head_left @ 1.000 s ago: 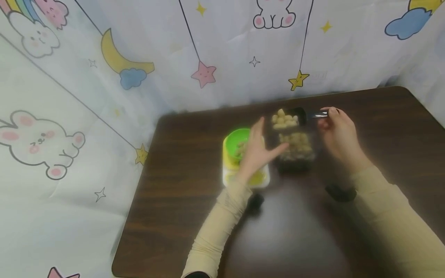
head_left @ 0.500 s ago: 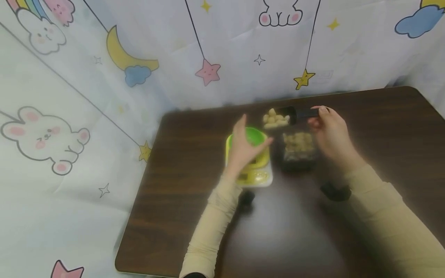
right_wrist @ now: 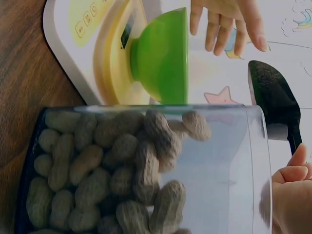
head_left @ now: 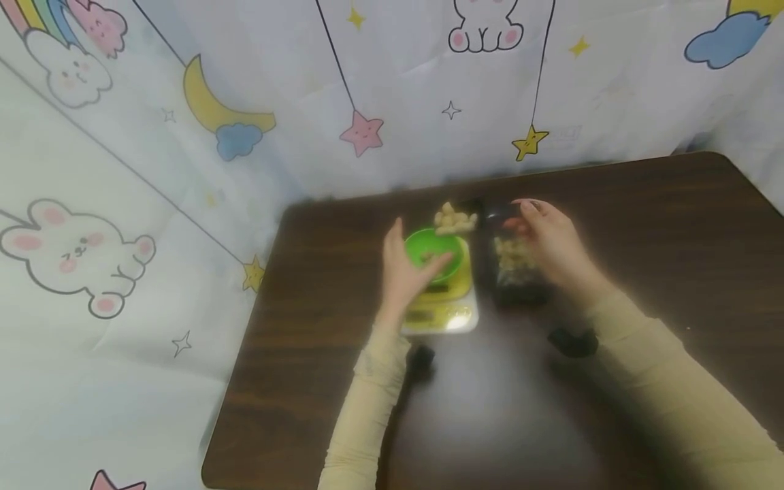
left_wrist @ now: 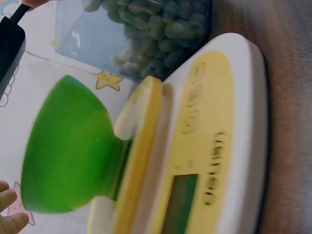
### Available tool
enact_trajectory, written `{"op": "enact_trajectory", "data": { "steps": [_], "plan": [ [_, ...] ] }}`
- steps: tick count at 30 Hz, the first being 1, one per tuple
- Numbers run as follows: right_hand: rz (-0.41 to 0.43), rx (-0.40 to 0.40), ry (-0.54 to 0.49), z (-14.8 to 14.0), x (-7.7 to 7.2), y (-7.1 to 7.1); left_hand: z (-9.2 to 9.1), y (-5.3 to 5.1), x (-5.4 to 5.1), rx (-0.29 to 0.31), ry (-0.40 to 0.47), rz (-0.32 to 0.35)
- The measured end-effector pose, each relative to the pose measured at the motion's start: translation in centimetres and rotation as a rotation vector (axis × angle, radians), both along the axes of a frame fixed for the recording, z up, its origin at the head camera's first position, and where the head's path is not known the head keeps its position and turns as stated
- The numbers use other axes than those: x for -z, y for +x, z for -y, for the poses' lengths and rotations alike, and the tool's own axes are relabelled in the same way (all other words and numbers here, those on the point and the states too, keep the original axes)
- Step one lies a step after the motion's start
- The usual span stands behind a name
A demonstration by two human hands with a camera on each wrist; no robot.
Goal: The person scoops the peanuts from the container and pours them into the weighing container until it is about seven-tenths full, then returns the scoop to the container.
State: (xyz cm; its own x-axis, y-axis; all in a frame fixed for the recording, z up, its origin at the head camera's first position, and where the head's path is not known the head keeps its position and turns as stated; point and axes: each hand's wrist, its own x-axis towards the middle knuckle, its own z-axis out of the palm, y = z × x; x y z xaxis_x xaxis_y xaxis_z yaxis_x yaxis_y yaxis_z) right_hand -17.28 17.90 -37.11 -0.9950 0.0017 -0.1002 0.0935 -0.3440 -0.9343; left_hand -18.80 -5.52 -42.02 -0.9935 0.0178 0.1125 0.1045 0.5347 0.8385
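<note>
My right hand [head_left: 554,248] grips the handle of a black scoop [right_wrist: 275,97]. Heaped in the scoop are peanuts in their shells [head_left: 454,219], at the far side of a green bowl [head_left: 429,239]. This bowl stands on a yellow and white kitchen scale [left_wrist: 214,122] and has a few peanuts in it. Raised at the bowl's left is my left hand [head_left: 407,275], with fingers straight and thumb spread over the near rim. In the right wrist view the left hand [right_wrist: 226,22] is above the bowl, apart from it. The scale's display reading cannot be made out.
A clear container [right_wrist: 219,151] partly filled with peanuts stands right of the scale, below my right hand. The dark wooden table [head_left: 294,286] ends at a patterned white curtain [head_left: 404,75] at the back and left.
My right hand has carried the loaded scoop left, from behind the container to the bowl's far side. My left hand has drawn back left, uncovering more of the bowl.
</note>
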Motion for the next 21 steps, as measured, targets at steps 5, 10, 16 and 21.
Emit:
{"op": "enact_trajectory", "data": {
  "steps": [5, 10, 16, 21],
  "plan": [
    [0.03, -0.006, 0.096, 0.5, 0.2, -0.1, 0.3, 0.1, 1.6, -0.013, 0.005, 0.008],
    [0.08, 0.008, 0.276, 0.8, 0.8, -0.3, 0.3, 0.2, 3.2, -0.024, -0.002, 0.021],
    [0.061, 0.024, 0.432, 1.1, 1.3, -0.4, 0.2, 0.7, 3.7, -0.025, -0.003, 0.052],
    [0.01, 0.031, 0.545, 1.4, 1.2, -0.3, 0.3, 0.6, 3.9, -0.01, -0.023, 0.036]
  ]
}}
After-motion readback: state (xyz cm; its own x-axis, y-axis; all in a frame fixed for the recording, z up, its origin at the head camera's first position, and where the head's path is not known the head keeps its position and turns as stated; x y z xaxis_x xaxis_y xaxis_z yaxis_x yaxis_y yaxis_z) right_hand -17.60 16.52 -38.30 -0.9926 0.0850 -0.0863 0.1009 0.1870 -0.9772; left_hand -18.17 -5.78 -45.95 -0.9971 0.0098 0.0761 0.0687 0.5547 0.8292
